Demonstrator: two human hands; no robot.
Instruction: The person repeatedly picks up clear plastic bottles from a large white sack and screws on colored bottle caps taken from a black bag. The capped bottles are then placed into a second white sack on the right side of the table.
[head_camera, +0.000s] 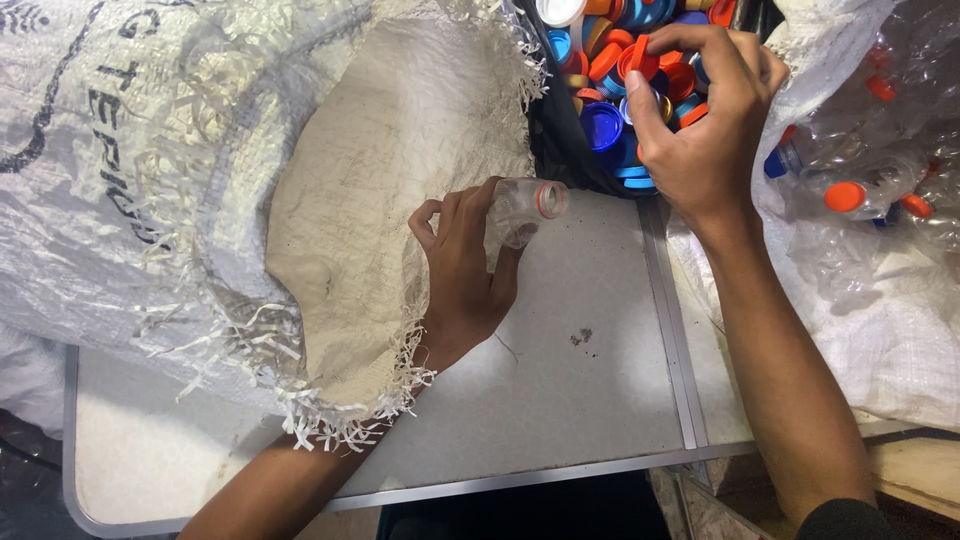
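Bare grey table (560, 380) in front of me — open room from my left hand (465, 265) to the near edge. Left is blocked by the frayed woven sack (330, 220) draped over the tabletop. Right is crowded by a bag of clear bottles (870, 190). Ahead, the dark bag of caps (610, 120) sits under my right hand (700, 110) — the 2 hands are near each other.

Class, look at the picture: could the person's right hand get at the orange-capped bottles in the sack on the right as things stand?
Probably yes. The right hand hovers over the bag of caps, holding an orange cap. The orange-capped bottles lie close beside it in the open sack, uncovered, though the hand is occupied.
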